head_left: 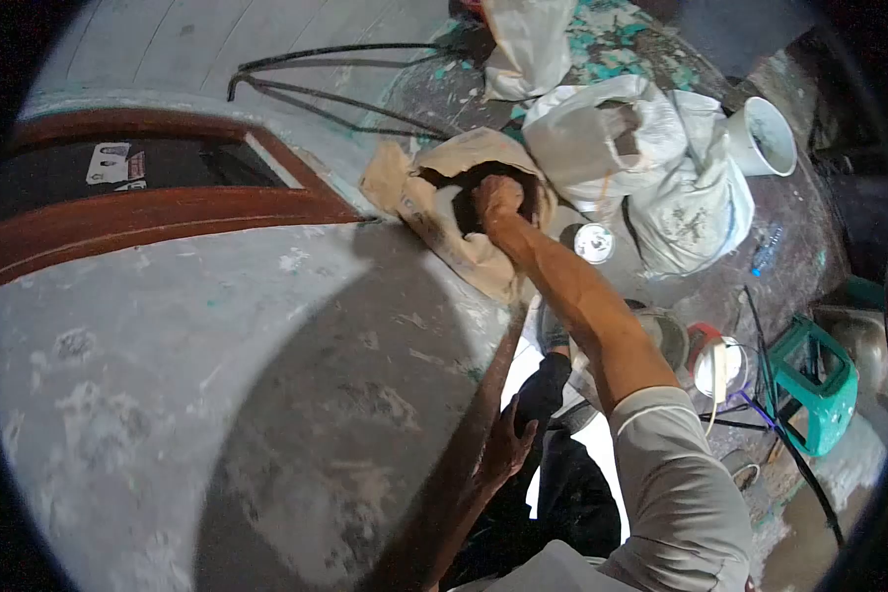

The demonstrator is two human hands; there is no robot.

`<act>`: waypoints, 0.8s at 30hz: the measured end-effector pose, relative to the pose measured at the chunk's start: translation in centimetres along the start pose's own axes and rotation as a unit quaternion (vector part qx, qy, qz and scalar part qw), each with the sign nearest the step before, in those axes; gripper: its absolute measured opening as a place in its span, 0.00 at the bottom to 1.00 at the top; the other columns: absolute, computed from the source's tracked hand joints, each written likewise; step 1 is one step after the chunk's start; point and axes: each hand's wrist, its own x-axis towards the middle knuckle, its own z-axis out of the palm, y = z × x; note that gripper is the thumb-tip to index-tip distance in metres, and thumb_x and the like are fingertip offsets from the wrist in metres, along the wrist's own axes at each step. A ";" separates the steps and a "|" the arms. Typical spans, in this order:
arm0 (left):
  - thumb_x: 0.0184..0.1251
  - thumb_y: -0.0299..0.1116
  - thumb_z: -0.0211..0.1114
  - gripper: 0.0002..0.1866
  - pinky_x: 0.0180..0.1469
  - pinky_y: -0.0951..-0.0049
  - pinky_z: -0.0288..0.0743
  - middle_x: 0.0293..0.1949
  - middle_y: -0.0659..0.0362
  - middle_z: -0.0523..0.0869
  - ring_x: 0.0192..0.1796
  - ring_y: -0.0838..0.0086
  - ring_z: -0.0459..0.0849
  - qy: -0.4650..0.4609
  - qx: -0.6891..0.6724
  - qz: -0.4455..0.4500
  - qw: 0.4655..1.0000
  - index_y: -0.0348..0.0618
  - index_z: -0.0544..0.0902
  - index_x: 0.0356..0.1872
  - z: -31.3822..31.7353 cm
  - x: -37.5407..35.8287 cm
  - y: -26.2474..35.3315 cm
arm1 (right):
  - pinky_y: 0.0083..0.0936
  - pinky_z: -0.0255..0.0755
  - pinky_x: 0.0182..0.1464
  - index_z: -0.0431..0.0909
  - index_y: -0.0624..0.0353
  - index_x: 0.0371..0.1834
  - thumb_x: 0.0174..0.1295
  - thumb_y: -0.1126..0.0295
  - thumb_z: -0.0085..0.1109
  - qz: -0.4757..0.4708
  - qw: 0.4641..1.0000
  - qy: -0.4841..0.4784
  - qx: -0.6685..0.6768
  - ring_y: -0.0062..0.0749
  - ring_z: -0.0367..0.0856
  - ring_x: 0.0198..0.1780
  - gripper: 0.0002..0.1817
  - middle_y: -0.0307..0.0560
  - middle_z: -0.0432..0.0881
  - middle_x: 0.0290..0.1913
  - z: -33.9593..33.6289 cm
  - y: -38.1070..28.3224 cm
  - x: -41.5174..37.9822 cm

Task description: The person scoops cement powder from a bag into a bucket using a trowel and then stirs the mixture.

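Note:
My right hand (500,197) reaches into the mouth of a tan sack (454,242) standing against the wall. Its knuckles show and the fingers curl down, closed, but their tips and whatever they hold are hidden in the dark opening. Lower down, my left hand (508,444) rests by my dark-trousered leg (543,395), thumb and fingers apart, with nothing in it.
White sacks (602,128) stand right of the tan sack, beside a white bucket (763,138). A round white lid or tin (594,243) sits nearby. A green plastic stool (814,385) is at the right, near black rods. A brown-framed window (168,217) is in the grey wall.

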 end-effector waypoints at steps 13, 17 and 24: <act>0.79 0.65 0.63 0.46 0.84 0.39 0.60 0.85 0.38 0.61 0.85 0.42 0.62 0.000 -0.033 -0.069 0.997 0.48 0.62 0.86 -0.6 0.7 -2.1 | 0.35 0.80 0.46 0.85 0.52 0.53 0.76 0.61 0.60 -0.115 0.899 0.005 0.422 0.39 0.87 0.50 0.12 0.47 0.88 0.48 13.8 0.0 5.9; 0.79 0.64 0.63 0.45 0.84 0.39 0.60 0.84 0.38 0.62 0.85 0.42 0.63 -0.002 -0.023 -0.071 0.997 0.46 0.62 0.86 -0.8 0.5 -1.7 | 0.36 0.78 0.48 0.82 0.55 0.56 0.77 0.60 0.58 -0.124 0.880 0.009 0.458 0.41 0.85 0.49 0.13 0.49 0.86 0.49 13.9 -0.1 6.3; 0.79 0.62 0.65 0.45 0.84 0.40 0.59 0.83 0.37 0.64 0.84 0.42 0.64 0.004 0.015 -0.058 0.998 0.43 0.63 0.85 -1.1 0.7 -1.7 | 0.39 0.74 0.50 0.76 0.59 0.60 0.79 0.59 0.54 -0.111 0.852 -0.009 0.512 0.44 0.81 0.49 0.17 0.53 0.83 0.51 15.3 -1.4 10.1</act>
